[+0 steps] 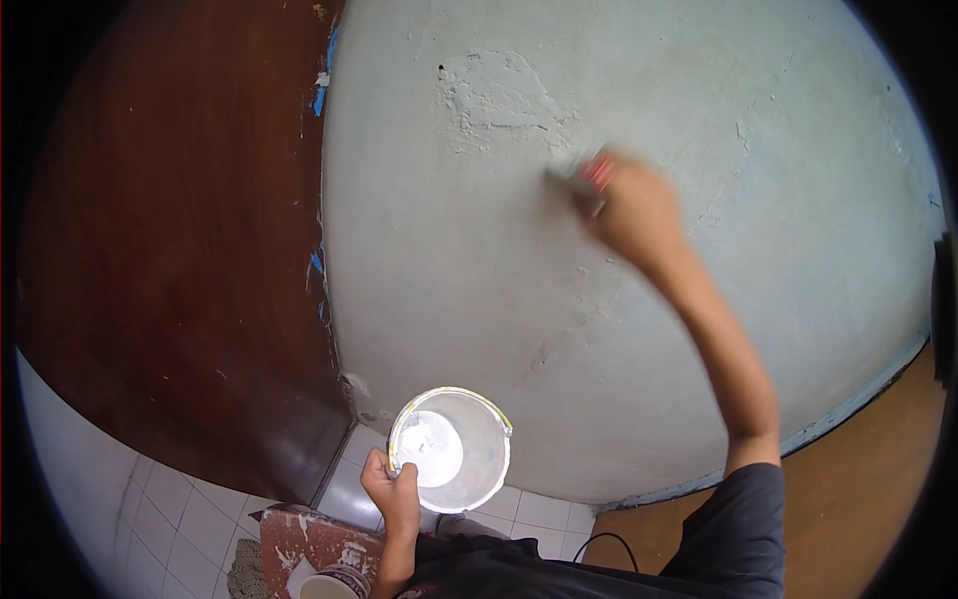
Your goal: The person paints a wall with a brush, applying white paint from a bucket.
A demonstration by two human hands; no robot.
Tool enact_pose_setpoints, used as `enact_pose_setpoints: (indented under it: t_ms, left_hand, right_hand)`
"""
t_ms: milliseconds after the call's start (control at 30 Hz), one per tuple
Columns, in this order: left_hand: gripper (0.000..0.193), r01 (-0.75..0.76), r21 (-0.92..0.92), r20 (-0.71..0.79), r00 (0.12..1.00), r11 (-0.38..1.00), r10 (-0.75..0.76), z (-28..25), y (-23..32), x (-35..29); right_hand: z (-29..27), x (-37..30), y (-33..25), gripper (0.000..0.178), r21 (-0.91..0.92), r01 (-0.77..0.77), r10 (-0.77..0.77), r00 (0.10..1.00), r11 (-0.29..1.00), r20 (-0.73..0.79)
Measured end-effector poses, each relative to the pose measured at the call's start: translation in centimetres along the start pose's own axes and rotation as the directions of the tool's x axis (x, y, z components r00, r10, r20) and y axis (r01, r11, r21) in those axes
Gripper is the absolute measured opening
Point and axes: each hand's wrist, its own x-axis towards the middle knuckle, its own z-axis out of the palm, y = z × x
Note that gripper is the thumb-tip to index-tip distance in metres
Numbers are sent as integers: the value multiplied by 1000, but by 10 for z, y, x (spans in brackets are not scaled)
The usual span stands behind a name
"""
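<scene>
My right hand (634, 210) is raised against a pale green plastered wall (479, 270) and grips a small scraper or putty knife (584, 180) with a red handle; its blade touches the wall just below a rough patched area (499, 100). The hand and tool are blurred by motion. Low down, my left hand (391, 489) holds the rim of a round tin (451, 449) with white filler or paint inside, close to my body.
A dark brown wooden door (170, 250) stands left of the wall, with blue tape scraps along its edge. White floor tiles (170, 509) lie below. A paint-spattered reddish stool (309, 539) with a small container (334, 582) sits near my feet. Brown wood (868, 479) shows at lower right.
</scene>
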Motion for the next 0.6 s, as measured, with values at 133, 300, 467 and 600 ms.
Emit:
enact_pose_setpoints:
  t_ms: [133,300,467,600]
  left_hand:
    - [28,-18,-11,-8,1000,1000,18,1,3,-2]
    - [29,-34,-35,-6,999,999,34,-3,4,-3]
    - [29,-27,-57,14,1000,998,28,-2,8,-1]
    - [28,-9,-64,34,999,998,11,1,4,0]
  right_hand:
    - [-87,68,56,21,-291,-80,-22,944,953,-331]
    - [-51,34,44,13,-517,27,-214,928,855,-304]
    - [42,-81,-44,17,-191,217,-188,969,957,160]
    - [32,-79,-32,19,-4,68,-64,955,998,288]
